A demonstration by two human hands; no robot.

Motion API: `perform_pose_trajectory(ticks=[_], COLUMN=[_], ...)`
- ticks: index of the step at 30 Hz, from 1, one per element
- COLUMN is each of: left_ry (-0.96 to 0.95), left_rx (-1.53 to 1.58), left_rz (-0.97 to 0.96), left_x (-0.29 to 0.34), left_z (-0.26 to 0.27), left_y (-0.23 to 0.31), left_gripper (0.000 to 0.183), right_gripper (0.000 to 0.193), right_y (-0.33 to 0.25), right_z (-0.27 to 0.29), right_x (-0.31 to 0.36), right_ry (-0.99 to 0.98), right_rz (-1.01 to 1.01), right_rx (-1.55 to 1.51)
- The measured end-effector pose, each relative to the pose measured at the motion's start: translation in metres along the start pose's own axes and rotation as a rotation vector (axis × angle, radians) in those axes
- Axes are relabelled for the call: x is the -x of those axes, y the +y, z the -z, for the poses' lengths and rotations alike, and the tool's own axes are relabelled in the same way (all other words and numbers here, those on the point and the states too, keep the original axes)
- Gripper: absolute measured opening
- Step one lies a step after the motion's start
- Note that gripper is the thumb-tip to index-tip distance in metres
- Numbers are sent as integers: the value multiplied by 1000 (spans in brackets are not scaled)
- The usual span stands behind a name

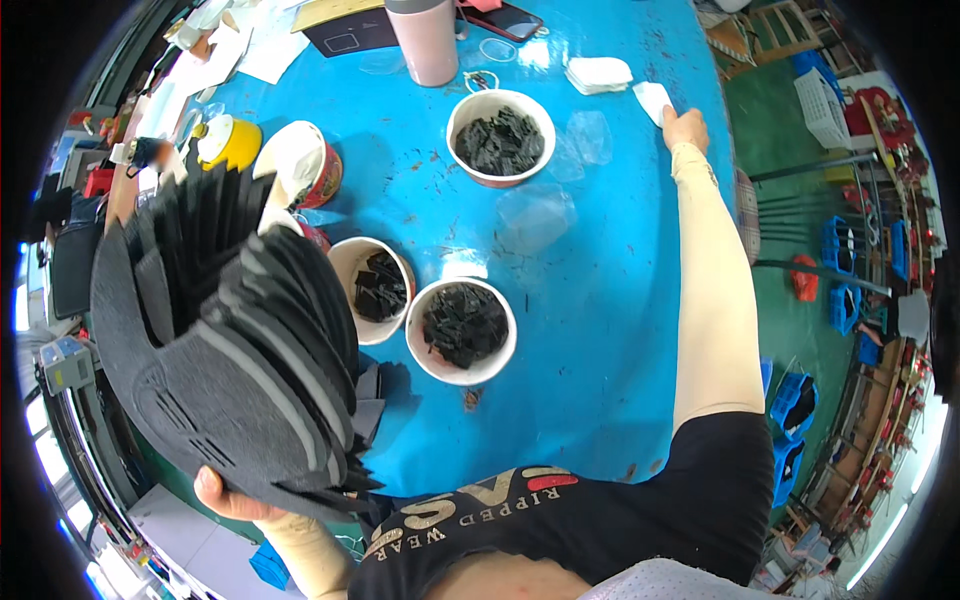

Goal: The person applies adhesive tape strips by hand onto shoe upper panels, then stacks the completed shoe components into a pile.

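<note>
A thick fanned stack of black fabric pieces [260, 390], which look like shoe uppers, fills the left side. My left hand [235, 500] grips its lower edge, with the thumb on the near side and the other fingers hidden underneath. At the far right of the blue table, my stretched right arm ends in my right hand [685, 130], closed on the corner of a small white folded cloth or paper [652, 100]. Beside that lies a pile of similar white pieces [598, 74]. Three round tubs hold small black scraps: one far tub [505, 181] and two nearer tubs [345, 268] [462, 376].
Another tub [328, 180] and a yellow pot [235, 145] stand behind the stack. Toward the far edge are a pink tumbler [428, 45], a dark box [350, 32] and a phone [510, 22]. Clear plastic sheets [535, 215] lie mid-table. Blue crates [795, 405] stand on the green floor.
</note>
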State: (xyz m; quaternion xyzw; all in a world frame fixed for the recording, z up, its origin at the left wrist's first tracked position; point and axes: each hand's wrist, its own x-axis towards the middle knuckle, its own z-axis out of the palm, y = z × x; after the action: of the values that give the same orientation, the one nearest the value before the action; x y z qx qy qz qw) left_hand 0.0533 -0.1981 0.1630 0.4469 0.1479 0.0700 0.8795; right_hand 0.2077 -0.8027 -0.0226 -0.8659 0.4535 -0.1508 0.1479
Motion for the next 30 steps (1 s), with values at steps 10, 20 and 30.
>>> perform_pose_trajectory(ticks=[10,20,30], left_ry=[41,50,154], left_rx=[-59,-36,-47], left_rz=[-12,-58,-148], left_x=[-7,-4,1], left_z=[29,34,98], left_y=[20,18,51], left_gripper=[68,63,61], right_gripper=[60,57,84], right_y=[19,-81,-63], right_z=[-35,-9,10], right_x=[-62,-44,2], right_ry=[-457,-789,-765], right_rz=[-84,411,292], right_rx=[-523,-333,-260])
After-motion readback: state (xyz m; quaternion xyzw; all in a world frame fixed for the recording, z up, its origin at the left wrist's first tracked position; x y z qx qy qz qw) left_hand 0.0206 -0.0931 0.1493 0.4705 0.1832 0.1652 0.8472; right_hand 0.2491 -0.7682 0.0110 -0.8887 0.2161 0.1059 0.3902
